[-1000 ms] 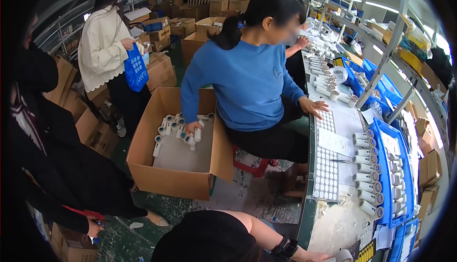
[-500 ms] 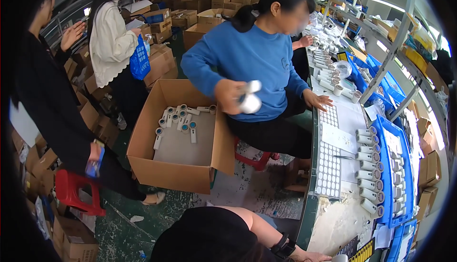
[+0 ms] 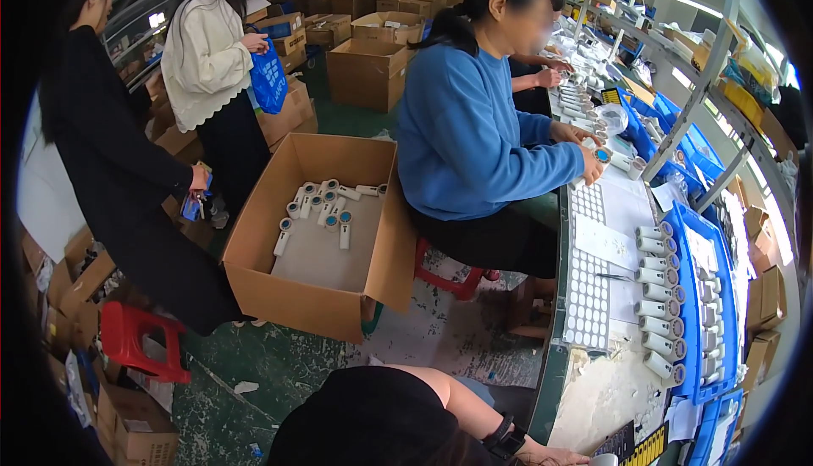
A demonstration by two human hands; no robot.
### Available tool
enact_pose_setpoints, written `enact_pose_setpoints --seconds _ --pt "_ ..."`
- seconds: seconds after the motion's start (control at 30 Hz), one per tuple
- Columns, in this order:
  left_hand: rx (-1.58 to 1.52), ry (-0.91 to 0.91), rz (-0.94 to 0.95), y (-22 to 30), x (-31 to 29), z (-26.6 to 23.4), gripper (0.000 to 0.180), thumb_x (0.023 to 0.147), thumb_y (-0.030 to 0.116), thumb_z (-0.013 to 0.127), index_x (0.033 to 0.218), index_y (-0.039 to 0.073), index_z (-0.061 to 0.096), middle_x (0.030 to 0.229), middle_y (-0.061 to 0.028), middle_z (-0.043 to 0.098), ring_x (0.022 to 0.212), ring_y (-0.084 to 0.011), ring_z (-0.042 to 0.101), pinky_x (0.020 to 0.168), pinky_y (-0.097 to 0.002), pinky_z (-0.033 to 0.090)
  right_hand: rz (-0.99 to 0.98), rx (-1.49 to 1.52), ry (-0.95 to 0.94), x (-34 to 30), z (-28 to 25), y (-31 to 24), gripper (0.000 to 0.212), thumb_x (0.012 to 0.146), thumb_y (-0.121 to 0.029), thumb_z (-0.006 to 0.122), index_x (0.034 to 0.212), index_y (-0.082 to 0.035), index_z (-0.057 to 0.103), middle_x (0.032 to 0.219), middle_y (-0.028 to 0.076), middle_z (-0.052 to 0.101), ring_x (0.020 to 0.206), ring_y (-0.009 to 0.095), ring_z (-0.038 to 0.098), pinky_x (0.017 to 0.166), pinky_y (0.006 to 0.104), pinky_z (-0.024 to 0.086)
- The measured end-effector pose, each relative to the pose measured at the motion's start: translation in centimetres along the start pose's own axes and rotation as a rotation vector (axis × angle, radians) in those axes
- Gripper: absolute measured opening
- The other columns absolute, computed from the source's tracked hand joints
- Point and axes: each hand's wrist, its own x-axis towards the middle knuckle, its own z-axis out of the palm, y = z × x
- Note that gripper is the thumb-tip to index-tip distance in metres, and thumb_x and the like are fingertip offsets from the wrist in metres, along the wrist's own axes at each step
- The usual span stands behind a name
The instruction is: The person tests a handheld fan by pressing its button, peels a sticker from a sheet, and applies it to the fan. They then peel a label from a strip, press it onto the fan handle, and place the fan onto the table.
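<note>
My left hand (image 3: 552, 456) rests at the worktable's near edge, at the bottom of the picture, with a black watch (image 3: 506, 439) on its wrist. The frame's lower edge cuts off most of its fingers, so I cannot tell what they hold. Close to the fingertips is a rounded white part (image 3: 603, 460), also cut off. My right hand is out of view. Beyond my arm, a co-worker in a blue sweater (image 3: 474, 119) sits at the bench. That person's two hands hold a white handheld device (image 3: 600, 157) with a round blue-centred end.
Left of the co-worker stands an open carton (image 3: 292, 284) holding several white devices (image 3: 329, 203). A sheet of round white stickers (image 3: 586, 303), a row of devices (image 3: 656, 322) and a blue tray (image 3: 688, 364) lie along the bench. A red stool (image 3: 144, 343) and two people stand at left.
The co-worker has turned from the carton to the bench, bringing the device over and putting both hands on it. The two people at left have shifted. My left arm looks unmoved.
</note>
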Motion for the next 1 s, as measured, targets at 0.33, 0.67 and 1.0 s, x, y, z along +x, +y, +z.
enact_pose_setpoints --seconds 0.33,0.67,1.0 --pt "-0.456 0.127 -0.25 2.0 -1.6 -1.7 0.109 0.059 0.053 0.078 0.139 0.0 0.026 0.136 -0.0251 0.037 0.127 -0.0344 0.037 0.103 -0.042 0.033 0.098 0.047 0.154 0.2 1.1 -2.6 0.015 0.084 -0.01 0.06 0.09 0.004 0.061 0.074 0.016 0.06 0.066 0.028 0.058 0.061 0.0328 0.048" --pt "-0.897 0.072 -0.259 3.7 -2.8 -2.9 0.103 0.065 0.044 0.079 0.141 0.003 0.024 0.134 -0.0227 0.042 0.126 -0.0314 0.038 0.102 -0.0392 0.035 0.273 0.056 0.351 0.5 0.9 -7.5 0.018 0.087 -0.013 0.058 0.093 0.004 0.059 0.076 0.017 0.06 0.069 0.028 0.059 0.063 0.0326 0.048" --pt "-0.842 0.126 -0.111 -3.0 -2.1 3.1 0.088 0.076 0.026 0.075 0.143 0.005 0.021 0.117 -0.0182 0.056 0.099 -0.0244 0.059 0.085 -0.0331 0.048 0.346 0.459 0.669 -0.9 -1.2 -7.5 0.025 0.094 -0.02 0.049 0.098 0.005 0.054 0.086 0.016 0.06 0.076 0.024 0.057 0.07 0.0321 0.047"
